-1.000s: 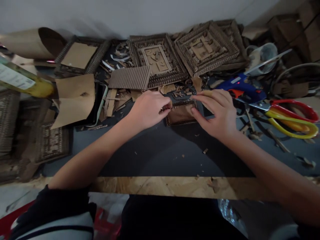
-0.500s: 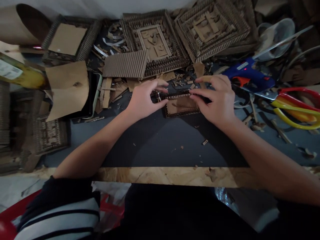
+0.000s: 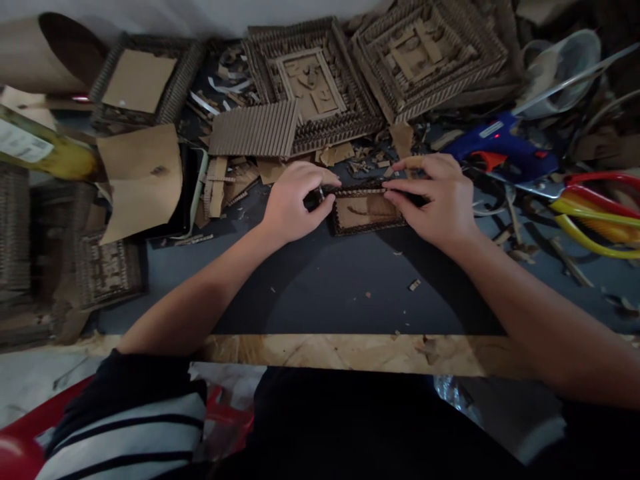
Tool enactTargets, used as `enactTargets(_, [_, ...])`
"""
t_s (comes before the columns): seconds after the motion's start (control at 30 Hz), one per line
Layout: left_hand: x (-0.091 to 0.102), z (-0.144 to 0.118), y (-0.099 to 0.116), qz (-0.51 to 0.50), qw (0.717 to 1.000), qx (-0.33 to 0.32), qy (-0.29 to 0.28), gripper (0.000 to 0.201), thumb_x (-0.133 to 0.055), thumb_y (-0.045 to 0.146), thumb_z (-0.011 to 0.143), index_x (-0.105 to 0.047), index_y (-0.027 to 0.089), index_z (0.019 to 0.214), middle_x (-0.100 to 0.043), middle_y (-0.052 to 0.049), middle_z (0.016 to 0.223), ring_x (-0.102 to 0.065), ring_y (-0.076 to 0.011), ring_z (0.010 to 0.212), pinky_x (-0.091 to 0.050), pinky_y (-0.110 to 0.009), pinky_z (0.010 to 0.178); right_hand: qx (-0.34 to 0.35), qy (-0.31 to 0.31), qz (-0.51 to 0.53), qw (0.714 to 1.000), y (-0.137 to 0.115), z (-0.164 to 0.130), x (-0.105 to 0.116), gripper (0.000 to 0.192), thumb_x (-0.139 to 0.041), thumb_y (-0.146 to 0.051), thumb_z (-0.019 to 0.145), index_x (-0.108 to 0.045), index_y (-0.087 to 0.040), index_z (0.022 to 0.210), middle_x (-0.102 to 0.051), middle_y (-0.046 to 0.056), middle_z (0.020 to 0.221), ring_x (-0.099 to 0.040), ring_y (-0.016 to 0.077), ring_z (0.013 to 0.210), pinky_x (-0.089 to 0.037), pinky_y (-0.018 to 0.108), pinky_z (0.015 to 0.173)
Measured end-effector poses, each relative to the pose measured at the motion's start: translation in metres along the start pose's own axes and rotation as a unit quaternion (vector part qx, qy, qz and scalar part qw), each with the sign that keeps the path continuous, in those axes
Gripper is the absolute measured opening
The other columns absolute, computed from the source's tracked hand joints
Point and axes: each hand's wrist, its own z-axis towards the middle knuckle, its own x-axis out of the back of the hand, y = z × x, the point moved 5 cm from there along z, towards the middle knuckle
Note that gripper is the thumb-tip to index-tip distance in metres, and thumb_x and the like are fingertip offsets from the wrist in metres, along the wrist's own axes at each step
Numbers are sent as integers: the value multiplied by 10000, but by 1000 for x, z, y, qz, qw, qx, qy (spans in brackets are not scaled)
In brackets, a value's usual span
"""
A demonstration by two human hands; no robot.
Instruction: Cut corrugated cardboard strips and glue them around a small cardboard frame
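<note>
A small rectangular cardboard tray (image 3: pixel 367 211) with a flat brown bottom and dark corrugated walls lies on the dark tabletop. My left hand (image 3: pixel 295 203) is at its back left corner, thumb and forefinger closed around the wall there; the exact contact is partly hidden. At the back right, my right hand (image 3: pixel 437 200) pinches the far wall between thumb and forefinger, its other fingers raised. A curved dark mark or scrap shows on the tray's bottom. Small cardboard scraps (image 3: pixel 360 165) lie just behind it.
Larger corrugated cardboard frames (image 3: pixel 345 97) and a ribbed sheet (image 3: pixel 253 130) stand behind. To the right are a blue glue gun (image 3: pixel 505 148), scissors (image 3: pixel 590 212) and a tape roll (image 3: pixel 560 73). A bottle (image 3: pixel 47 147) lies left. The wooden table edge (image 3: pixel 320 351) runs in front.
My left thumb and forefinger have drawn closer together at the tray's corner. My right hand keeps its pinch on the far wall. The whole view has shifted slightly.
</note>
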Motion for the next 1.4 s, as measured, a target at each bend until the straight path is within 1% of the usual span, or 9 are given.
enactTargets(0.1, [-3, 1, 1, 9, 1000, -30, 2, 237, -522, 356, 969, -734, 254, 1003, -760, -86, 1206, -663, -272, 1212, -490, -506, 1129, 21, 8, 8, 1000, -1, 0, 0, 180, -634, -356, 963, -813, -348, 984, -753, 35, 1217, -676, 318, 1145, -515, 615, 1019])
enactTargets(0.23, [-6, 1, 2, 21, 998, -52, 2, 219, -546, 348, 959, -731, 252, 893, -765, -74, 1117, -659, -279, 1185, -487, -518, 1110, 20, 6, 9, 1000, 1, 0, -3, 176, -635, -343, 959, -802, -372, 1005, -750, 18, 1221, -671, 318, 1157, -513, 618, 1022])
enactTargets(0.43, [-9, 5, -1, 38, 999, -3, 7, 214, -542, 360, 970, -721, 271, 892, -754, -52, 1125, -647, -278, 1193, -486, -520, 1116, 21, 23, 3, 1000, 3, 0, -4, 184, -637, -334, 955, -807, -309, 1022, -771, 56, 1166, -682, 318, 1138, -524, 597, 1013])
enactTargets(0.53, [-8, 5, -3, 17, 1000, 5, 21, 178, -576, 345, 955, -726, 269, 1011, -758, -59, 1157, -661, -284, 1194, -505, -503, 1113, 33, 30, 2, 999, 2, 0, -2, 200, -618, -315, 967, -813, -285, 1005, -782, 49, 1151, -695, 304, 1111, -530, 572, 1016])
enactTargets(0.6, [-7, 4, -5, -7, 999, 7, 37, 255, -609, 326, 935, -709, 253, 1158, -758, -75, 1194, -684, -284, 1180, -543, -465, 1076, 37, 27, 2, 999, 0, -1, -2, 205, -621, -313, 966, -817, -281, 1014, -778, 51, 1175, -691, 308, 1116, -531, 569, 1014])
enactTargets(0.67, [-8, 3, -8, -33, 998, 6, 46, 328, -637, 307, 914, -690, 225, 1227, -764, -90, 1207, -713, -278, 1150, -580, -428, 1025, 35, 25, 5, 999, -1, -1, -2, 209, -627, -324, 963, -822, -274, 1022, -780, 65, 1160, -692, 312, 1096, -538, 562, 997])
enactTargets(0.9, [-12, 2, -11, -67, 996, -5, 52, 194, -665, 262, 889, -717, 194, 1062, -807, -79, 1026, -760, -242, 1016, -614, -397, 955, 13, 15, -4, 1000, -5, 0, -2, 228, -642, -362, 952, -812, -276, 1078, -785, 66, 1044, -697, 303, 1002, -547, 547, 946])
enactTargets(1.2, [-12, 3, -8, -47, 998, -21, 43, 273, -692, 315, 880, -716, 186, 1120, -798, -74, 1064, -745, -241, 1039, -605, -386, 963, 36, 9, 18, 999, -10, 1, -2, 178, -655, -350, 951, -807, -265, 986, -784, 81, 1084, -703, 301, 1027, -533, 541, 978])
enactTargets(1.4, [-16, 3, -11, -9, 999, -5, 36, 259, -677, 281, 875, -685, 191, 1118, -783, -72, 1083, -733, -249, 1061, -610, -401, 955, 68, 11, -16, 997, -13, -2, 1, 222, -610, -353, 973, -806, -282, 1049, -772, 89, 1168, -700, 311, 1079, -533, 562, 997])
